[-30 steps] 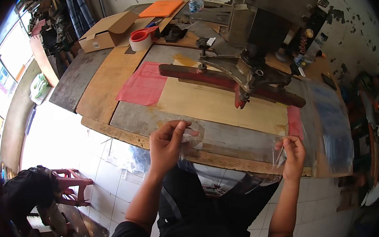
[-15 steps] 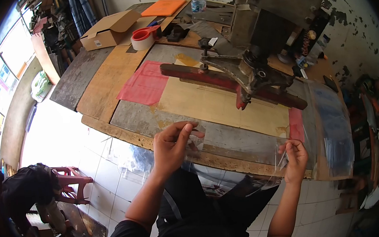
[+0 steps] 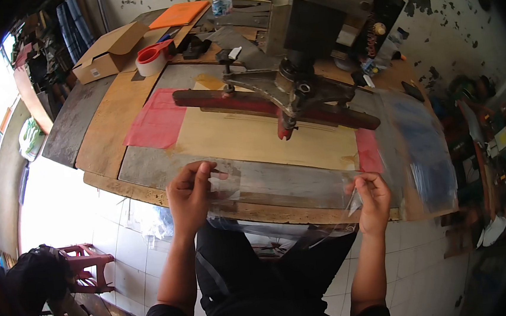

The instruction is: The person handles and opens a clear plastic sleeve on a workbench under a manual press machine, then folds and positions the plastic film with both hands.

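Observation:
A clear plastic sheet stretches between my two hands over the front edge of the workbench. My left hand pinches its left end between thumb and fingers. At the other end, my right hand grips the sheet's right corner, which catches the light. Behind the sheet lies a long beige panel, with a red patch at its left and a smaller red patch at its right. Above the panel hangs the press's dark red bar, held by a metal bracket.
A stack of clear plastic sheets lies at the bench's right end. At the back left are a cardboard box, a tape dispenser, an orange folder and a water bottle. A red stool stands on the floor.
Both hands have raised the plastic sheet slightly and spread it out flatter toward the bench. The camera view has shifted, so the bench and press appear further left.

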Demonstrator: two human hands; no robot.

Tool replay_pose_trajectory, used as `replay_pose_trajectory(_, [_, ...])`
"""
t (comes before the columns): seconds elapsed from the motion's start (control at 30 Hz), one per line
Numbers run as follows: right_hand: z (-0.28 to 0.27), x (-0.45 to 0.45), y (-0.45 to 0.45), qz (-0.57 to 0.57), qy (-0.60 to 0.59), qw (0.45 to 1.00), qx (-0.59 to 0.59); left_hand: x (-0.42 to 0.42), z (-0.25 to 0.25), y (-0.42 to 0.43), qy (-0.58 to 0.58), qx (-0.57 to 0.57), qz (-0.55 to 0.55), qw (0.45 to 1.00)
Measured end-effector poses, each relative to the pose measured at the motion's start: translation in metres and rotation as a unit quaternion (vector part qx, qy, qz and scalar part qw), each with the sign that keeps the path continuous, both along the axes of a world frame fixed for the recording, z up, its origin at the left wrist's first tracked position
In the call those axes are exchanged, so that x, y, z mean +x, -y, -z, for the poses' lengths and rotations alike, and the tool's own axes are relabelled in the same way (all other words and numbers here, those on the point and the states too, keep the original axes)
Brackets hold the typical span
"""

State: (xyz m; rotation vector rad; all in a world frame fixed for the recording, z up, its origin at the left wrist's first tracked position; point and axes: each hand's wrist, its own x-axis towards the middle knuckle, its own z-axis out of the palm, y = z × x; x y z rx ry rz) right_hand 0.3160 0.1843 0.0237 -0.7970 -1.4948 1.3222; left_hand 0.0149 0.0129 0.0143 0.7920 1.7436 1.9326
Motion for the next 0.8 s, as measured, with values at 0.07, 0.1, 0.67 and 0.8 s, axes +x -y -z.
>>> replay_pose_trajectory(0.07, [-0.002, 0.0, 0.001, -0.005, 0.008, 1.0, 0.006, 0.0, -0.002, 0.0, 0.012, 0.001, 0.003, 1.0])
replay_pose_trajectory(0.1, [-0.003, 0.0, 0.0, -0.015, 0.014, 1.0, 0.01, -0.001, -0.003, 0.001, 0.022, 0.0, 0.0, 1.0])
replay_pose_trajectory(0.67, [0.027, 0.013, 0.02, -0.024, 0.044, 0.999, -0.01, 0.014, 0.025, 0.017, -0.163, -0.026, -0.063, 0.984])
replay_pose_trajectory(0.8, [0.022, 0.017, 0.023, -0.077, 0.029, 0.997, -0.01, 0.017, 0.028, 0.017, -0.1, 0.024, -0.092, 0.99])
